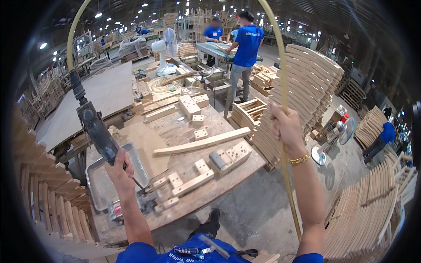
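Observation:
My left hand (120, 172) is closed around the lower end of a black air tool (97, 131), raised over the left part of the workbench (131, 127). A yellow air hose (77, 30) runs up from the fitting at the tool's top and leaves the view. Off to the right, my right hand (286, 127) grips the same kind of yellow hose, which hangs down past my forearm. On the bench between them lies a curved wooden slat (201, 142). Below my left hand is a metal tray (101, 189). Wooden blocks with holes (232, 153) form a jig near the front edge.
Tall stacks of curved slats (302, 83) stand right of the bench, with more stacks (368, 197) at the lower right. Wooden parts (57, 201) are piled at left. A white fan (165, 52) stands behind the bench. Co-workers in blue shirts (249, 44) work farther back.

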### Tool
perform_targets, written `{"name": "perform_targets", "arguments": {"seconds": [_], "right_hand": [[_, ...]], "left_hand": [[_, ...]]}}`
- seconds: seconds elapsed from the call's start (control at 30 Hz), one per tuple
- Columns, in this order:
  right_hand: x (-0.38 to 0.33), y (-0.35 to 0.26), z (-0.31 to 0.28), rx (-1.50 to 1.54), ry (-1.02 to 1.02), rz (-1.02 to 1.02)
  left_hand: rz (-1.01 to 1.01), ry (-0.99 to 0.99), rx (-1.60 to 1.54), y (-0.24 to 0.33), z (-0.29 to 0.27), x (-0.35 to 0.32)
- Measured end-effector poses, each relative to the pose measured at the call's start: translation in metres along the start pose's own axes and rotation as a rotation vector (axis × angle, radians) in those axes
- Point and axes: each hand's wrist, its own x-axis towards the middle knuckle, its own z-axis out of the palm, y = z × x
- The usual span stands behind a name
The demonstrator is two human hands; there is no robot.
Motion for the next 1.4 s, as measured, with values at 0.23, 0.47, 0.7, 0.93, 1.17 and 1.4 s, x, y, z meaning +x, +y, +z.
{"name": "perform_targets", "arguments": {"seconds": [0.23, 0.47, 0.7, 0.93, 1.17, 1.4], "right_hand": [[0.156, 0.047, -0.111, -0.081, -0.046, 0.136], [0.243, 0.208, -0.282, -0.254, -0.069, 0.375], [0.346, 0.309, -0.377, -0.288, -0.042, 0.606], [0.415, 0.355, -0.408, -0.122, -0.161, 0.651], [0.469, 0.365, -0.389, -0.146, -0.2, 0.578], [0.481, 0.415, -0.349, -0.319, -0.189, 0.736]], "left_hand": [[-0.119, 0.046, -0.017, -0.125, 0.173, 0.078], [-0.129, 0.074, 0.304, -0.242, 0.296, 0.092], [-0.28, 0.085, 0.718, -0.344, 0.423, 0.063], [-0.325, 0.185, 0.652, -0.39, 0.464, 0.077], [-0.325, 0.271, 0.737, -0.401, 0.463, 0.112], [-0.14, 0.091, 0.852, -0.456, 0.435, 0.223]]}}
